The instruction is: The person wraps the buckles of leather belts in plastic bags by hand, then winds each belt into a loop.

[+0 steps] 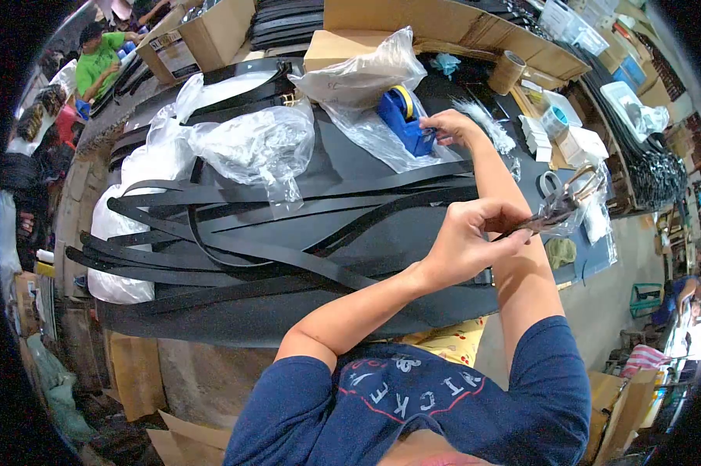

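My left hand [482, 233] is closed in a pinch on the gathered neck of a clear plastic bag [569, 203]. Thin brown and shiny pieces show in the bag, too small to name. Farther forward, my right hand [453, 128] has its fingers closed at the front end of a blue tape dispenser [406, 123], where the tape comes off. The dispenser carries a yellow-cored roll and stands on clear plastic sheeting [358, 132]. My left forearm crosses in front of the right one. Long black straps [273, 252] lie across the table to the left of both hands.
Crumpled clear plastic bags [253, 147] lie left of the dispenser. Cardboard boxes [203, 43] line the back edge, with a brown tape roll [507, 71] at the back right. White small boxes [582, 146] stand right. A person in green [98, 66] is at far left.
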Tool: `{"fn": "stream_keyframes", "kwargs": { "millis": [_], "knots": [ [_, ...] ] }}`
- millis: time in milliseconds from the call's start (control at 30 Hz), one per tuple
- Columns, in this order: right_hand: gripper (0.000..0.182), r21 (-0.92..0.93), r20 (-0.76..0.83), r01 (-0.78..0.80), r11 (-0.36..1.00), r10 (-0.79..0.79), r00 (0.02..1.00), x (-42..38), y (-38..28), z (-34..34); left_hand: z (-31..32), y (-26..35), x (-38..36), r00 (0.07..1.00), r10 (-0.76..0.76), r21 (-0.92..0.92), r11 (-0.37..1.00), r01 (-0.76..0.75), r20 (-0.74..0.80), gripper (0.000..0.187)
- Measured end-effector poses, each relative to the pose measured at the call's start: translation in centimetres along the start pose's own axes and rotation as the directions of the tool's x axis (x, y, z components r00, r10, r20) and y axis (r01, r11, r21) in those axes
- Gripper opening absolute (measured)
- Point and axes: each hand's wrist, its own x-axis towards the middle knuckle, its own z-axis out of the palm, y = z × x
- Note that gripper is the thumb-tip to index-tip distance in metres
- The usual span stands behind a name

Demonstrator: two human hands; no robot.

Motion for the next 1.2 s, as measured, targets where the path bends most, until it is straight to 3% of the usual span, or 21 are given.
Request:
{"fn": "stream_keyframes", "kwargs": {
  "millis": [100,333,433,533,600,633,700,800,867,1000,1200],
  "knots": [
    [0.024,-0.044,-0.019,0.003,0.999,-0.004,1.000,0.2,-0.3,0.2,0.3,0.0,0.0,1.000,0.014,-0.005,1.000,-0.014,0.002,0.015],
    [0.027,0.115,-0.125,0.018,0.993,-0.004,0.992,0.7,0.3,0.0,0.4,-0.5,-0.3,0.999,0.043,0.092,0.995,-0.043,0.008,0.015],
    [0.026,0.121,-0.101,0.045,0.992,-0.033,0.994,0.8,0.0,-0.2,0.5,-0.6,-0.4,0.998,0.060,0.089,0.994,-0.060,0.002,0.015],
    [0.024,0.081,-0.109,-0.068,0.994,0.077,0.991,0.5,-0.8,-0.1,0.5,-0.3,-0.3,0.998,0.060,0.119,0.991,-0.059,-0.010,0.015],
    [0.022,0.260,-0.009,-0.103,0.960,0.109,0.994,-0.2,-1.3,0.1,0.5,-0.2,-0.4,0.998,0.066,0.120,0.991,-0.064,-0.014,0.015],
    [0.022,0.257,-0.010,-0.103,0.961,0.109,0.994,-0.9,-1.5,0.0,0.5,-0.2,-0.4,0.997,0.068,0.119,0.991,-0.065,-0.019,0.015],
    [0.030,0.407,0.127,-0.068,0.911,0.018,0.992,-2.9,-1.8,-0.6,0.5,-0.4,-0.4,0.999,0.053,0.108,0.993,-0.052,-0.011,0.015],
    [0.034,0.422,0.148,-0.005,0.907,-0.063,0.987,-4.6,-1.9,-1.0,0.8,-0.3,-0.3,0.999,0.041,0.105,0.994,-0.041,0.002,0.014],
    [0.033,0.429,0.120,0.038,0.902,-0.098,0.988,-5.3,-1.0,-0.7,1.1,-0.3,-0.4,0.999,0.050,0.113,0.992,-0.050,0.004,0.014],
    [0.022,0.582,-0.029,0.291,0.759,-0.339,0.940,-4.8,2.4,0.7,1.3,-0.5,-0.4,0.999,0.046,0.074,0.996,-0.044,-0.021,0.015],
    [0.019,0.713,-0.121,0.340,0.614,-0.369,0.922,-4.9,4.5,2.1,1.3,-0.6,-0.4,0.998,0.061,0.113,0.992,-0.059,-0.017,0.015]
  ]
}}
